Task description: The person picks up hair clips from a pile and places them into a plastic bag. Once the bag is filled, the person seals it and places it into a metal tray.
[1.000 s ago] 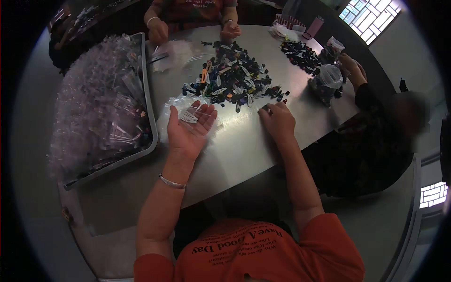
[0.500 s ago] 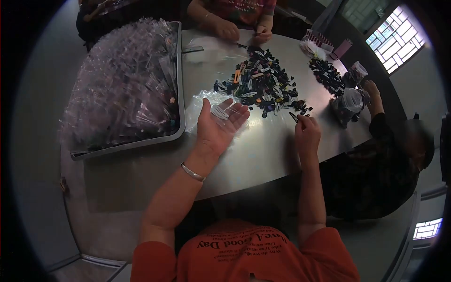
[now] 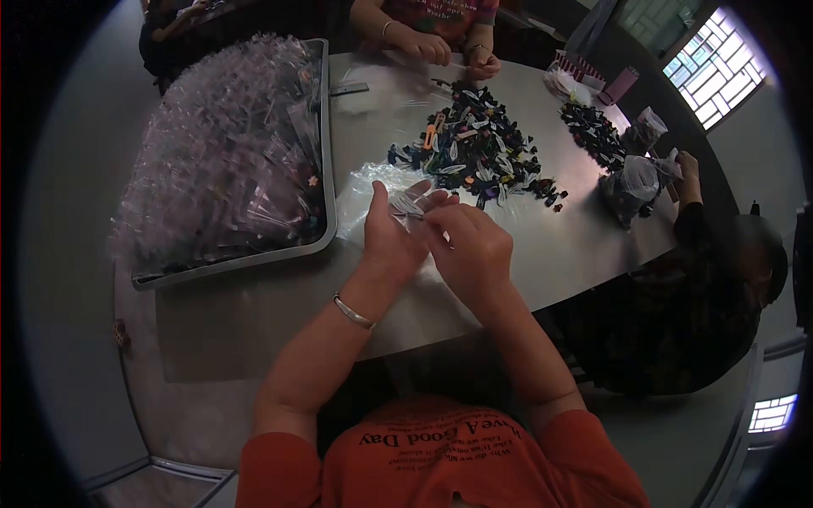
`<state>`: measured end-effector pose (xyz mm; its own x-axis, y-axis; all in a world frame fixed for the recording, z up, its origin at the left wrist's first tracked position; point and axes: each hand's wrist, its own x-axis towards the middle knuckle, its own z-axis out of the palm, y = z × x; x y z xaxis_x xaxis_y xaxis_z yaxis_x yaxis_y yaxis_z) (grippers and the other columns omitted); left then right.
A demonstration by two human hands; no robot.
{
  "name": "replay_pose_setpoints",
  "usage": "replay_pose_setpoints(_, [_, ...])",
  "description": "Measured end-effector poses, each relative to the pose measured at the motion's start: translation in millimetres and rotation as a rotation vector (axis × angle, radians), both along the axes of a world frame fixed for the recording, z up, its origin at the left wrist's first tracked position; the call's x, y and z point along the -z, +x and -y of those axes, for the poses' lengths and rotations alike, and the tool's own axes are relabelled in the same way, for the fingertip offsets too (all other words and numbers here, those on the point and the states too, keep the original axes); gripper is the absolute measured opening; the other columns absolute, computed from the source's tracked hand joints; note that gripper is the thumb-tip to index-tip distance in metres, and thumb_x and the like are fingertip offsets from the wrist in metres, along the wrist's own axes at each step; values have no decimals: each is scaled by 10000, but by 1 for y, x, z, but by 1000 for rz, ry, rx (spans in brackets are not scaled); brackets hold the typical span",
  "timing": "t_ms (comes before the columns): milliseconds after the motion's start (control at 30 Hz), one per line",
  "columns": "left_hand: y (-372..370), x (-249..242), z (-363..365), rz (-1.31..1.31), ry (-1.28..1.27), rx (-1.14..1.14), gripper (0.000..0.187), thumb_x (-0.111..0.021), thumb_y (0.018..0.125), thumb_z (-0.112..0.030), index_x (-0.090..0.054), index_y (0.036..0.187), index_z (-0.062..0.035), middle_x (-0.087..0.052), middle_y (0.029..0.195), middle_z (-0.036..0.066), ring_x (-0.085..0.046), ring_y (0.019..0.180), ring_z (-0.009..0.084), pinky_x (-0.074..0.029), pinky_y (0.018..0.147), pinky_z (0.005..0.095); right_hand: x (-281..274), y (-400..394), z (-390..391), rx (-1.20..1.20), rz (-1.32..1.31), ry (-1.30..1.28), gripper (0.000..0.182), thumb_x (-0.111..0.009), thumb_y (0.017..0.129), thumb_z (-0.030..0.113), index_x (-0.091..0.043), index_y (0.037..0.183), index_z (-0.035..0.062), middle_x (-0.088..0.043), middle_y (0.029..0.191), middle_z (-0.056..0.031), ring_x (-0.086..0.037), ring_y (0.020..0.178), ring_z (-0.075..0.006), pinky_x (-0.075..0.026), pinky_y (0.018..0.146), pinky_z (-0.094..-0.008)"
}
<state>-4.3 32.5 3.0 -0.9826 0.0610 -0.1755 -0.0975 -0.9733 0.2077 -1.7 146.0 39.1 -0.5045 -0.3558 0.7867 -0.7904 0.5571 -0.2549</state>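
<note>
My left hand (image 3: pixel 396 227) is palm up over the table, with several pale hair clips (image 3: pixel 408 203) lying across its fingers. The fingertips of my right hand (image 3: pixel 474 245) are pinched at the clips on the left palm; the piece between them is mostly hidden. Under and behind the left hand lie clear plastic bags (image 3: pixel 360 196). Beyond both hands spreads a pile of dark and coloured hair clips (image 3: pixel 487 148), with an orange clip (image 3: pixel 429 136) at its left side.
A grey tray (image 3: pixel 325 152) heaped with clear packets stands at the left. Across the table are a co-worker's hands (image 3: pixel 436 49). At the right, another person's hand (image 3: pixel 690 173) is beside plastic bags (image 3: pixel 635 179), near a second clip pile (image 3: pixel 593 135) and a pink object (image 3: pixel 621 83).
My right hand has moved left from the pile's near right edge, carrying a dark clip, to my left palm. The co-worker's hands across the table have shifted slightly right.
</note>
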Motion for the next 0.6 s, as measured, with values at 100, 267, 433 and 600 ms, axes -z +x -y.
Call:
replay_pose_setpoints(100, [2, -3, 1, 27, 3, 36, 704, -213, 921, -625, -446, 1136, 3, -561, 1016, 216, -527, 1032, 381, -408, 957, 486, 8, -4, 7, -15, 106, -18, 136, -719, 681, 41, -642, 784, 88, -651, 731, -57, -638, 621, -205, -511, 549, -293])
replay_pose_setpoints(267, [-1, -1, 6, -9, 20, -11, 716, -216, 914, -637, -450, 1153, -5, -563, 1038, 217, -537, 1012, 380, -421, 944, 489, 16, -8, 15, -42, 44, -18, 112, -686, 714, 93, -615, 797, 115, -615, 665, -54, -624, 584, -227, -491, 499, -327])
replay_pose_setpoints(433, [1, -4, 3, -8, -16, -3, 712, -226, 918, -624, -456, 1143, 11, -551, 1040, 209, -537, 995, 369, -416, 959, 490, 19, -7, 14, -83, 86, -70, 117, -715, 707, 115, -654, 806, 127, -644, 697, -54, -642, 608, -222, -510, 535, -316])
replay_pose_setpoints(600, [-1, 1, 5, -40, -38, 23, 694, -250, 930, -596, -458, 1125, 37, -544, 1046, 213, -536, 1014, 352, -394, 987, 484, 17, -7, 11, -83, 28, -68, 143, -734, 714, 112, -654, 833, 115, -640, 684, -66, -629, 560, -201, -500, 509, -299])
